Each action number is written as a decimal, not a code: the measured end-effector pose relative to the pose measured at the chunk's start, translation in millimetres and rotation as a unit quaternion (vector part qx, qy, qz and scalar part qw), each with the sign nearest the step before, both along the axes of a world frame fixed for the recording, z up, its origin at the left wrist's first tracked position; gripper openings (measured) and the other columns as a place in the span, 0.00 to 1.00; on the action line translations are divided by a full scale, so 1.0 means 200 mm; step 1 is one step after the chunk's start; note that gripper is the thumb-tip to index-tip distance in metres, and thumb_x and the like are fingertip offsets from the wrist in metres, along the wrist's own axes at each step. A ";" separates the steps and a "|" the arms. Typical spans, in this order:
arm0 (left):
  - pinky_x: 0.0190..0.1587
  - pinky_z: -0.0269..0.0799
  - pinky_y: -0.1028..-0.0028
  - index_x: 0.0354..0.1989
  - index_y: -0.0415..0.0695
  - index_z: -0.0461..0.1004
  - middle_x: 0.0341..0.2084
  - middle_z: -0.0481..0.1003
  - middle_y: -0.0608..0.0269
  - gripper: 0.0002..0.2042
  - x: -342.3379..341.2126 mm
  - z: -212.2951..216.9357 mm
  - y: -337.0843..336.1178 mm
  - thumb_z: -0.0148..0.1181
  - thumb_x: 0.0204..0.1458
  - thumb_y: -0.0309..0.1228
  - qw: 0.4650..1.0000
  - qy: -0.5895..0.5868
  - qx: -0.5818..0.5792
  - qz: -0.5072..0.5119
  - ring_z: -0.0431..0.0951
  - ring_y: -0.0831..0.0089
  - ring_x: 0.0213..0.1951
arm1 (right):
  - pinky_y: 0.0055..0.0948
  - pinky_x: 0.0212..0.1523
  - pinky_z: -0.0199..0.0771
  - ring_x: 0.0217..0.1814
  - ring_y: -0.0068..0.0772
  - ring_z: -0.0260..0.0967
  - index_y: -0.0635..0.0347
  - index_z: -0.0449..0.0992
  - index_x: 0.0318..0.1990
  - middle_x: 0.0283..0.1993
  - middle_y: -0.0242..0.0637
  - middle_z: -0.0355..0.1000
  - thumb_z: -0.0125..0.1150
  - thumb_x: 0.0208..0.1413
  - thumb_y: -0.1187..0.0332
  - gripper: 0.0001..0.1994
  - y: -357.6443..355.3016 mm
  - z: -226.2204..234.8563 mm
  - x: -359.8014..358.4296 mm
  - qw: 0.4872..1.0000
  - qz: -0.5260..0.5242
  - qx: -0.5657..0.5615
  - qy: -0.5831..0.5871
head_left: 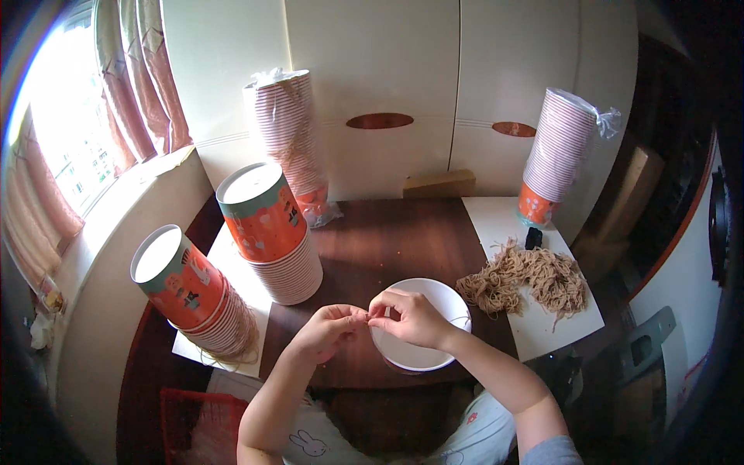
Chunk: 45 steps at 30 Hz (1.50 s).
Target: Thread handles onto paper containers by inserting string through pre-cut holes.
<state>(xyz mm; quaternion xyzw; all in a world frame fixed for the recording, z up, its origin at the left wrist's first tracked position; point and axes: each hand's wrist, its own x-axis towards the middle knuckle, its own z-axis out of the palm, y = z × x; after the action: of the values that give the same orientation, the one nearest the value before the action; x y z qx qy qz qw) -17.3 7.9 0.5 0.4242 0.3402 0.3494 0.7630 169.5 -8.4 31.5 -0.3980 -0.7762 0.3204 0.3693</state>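
Note:
Both hands meet over the near edge of a dark wooden table. The fingers of my left hand [329, 329] are pinched, their tips touching those of my right hand [413, 319], which is pinched as well. Whatever is between the fingertips is too small to make out. Beneath my right hand, a round white paper bucket [415, 358] stands with its mouth up, partly hidden by that hand. A thin cord [463, 318] shows at the bucket's right rim. To the right lies a tangled heap of tan cords [554, 283] on a white board [535, 337].
Two upside-down stacks of orange and green paper buckets, one nearer [186, 291] and one farther [267, 232], stand on the left. Plastic-wrapped bucket stacks rise at the back left [287, 132] and back right [559, 151]. A small black object [533, 238] lies by the cords.

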 end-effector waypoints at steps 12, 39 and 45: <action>0.26 0.59 0.84 0.30 0.39 0.72 0.22 0.70 0.70 0.05 0.02 0.01 -0.01 0.52 0.49 0.27 0.998 -0.053 -0.025 -0.008 0.64 0.84 0.23 | 0.24 0.24 0.67 0.26 0.28 0.67 0.60 0.71 0.25 0.26 0.34 0.67 0.61 0.42 0.73 0.04 0.00 -0.05 -0.01 0.984 -0.028 0.173 -0.013; 0.33 0.65 0.82 0.28 0.40 0.67 0.23 0.70 0.66 0.03 0.03 0.05 0.00 0.50 0.48 0.25 0.977 0.023 0.170 0.128 0.68 0.82 0.28 | 0.24 0.33 0.65 0.30 0.21 0.65 0.63 0.69 0.28 0.26 0.32 0.69 0.54 0.49 0.71 0.05 0.06 -0.09 0.03 0.990 0.044 -0.133 0.029; 0.34 0.65 0.82 0.32 0.36 0.68 0.26 0.72 0.64 0.07 0.00 0.05 -0.01 0.54 0.44 0.24 0.965 0.103 0.242 0.000 0.70 0.82 0.32 | 0.19 0.33 0.63 0.31 0.16 0.60 0.62 0.66 0.28 0.27 0.28 0.65 0.52 0.51 0.72 0.04 0.08 -0.11 0.04 0.990 0.066 -0.118 0.043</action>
<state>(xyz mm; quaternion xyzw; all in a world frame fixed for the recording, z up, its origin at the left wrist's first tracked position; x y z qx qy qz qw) -17.5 5.4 10.6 0.6298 0.3227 0.3756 0.5985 178.3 7.1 10.0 -0.3727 -0.7405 0.4507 0.3310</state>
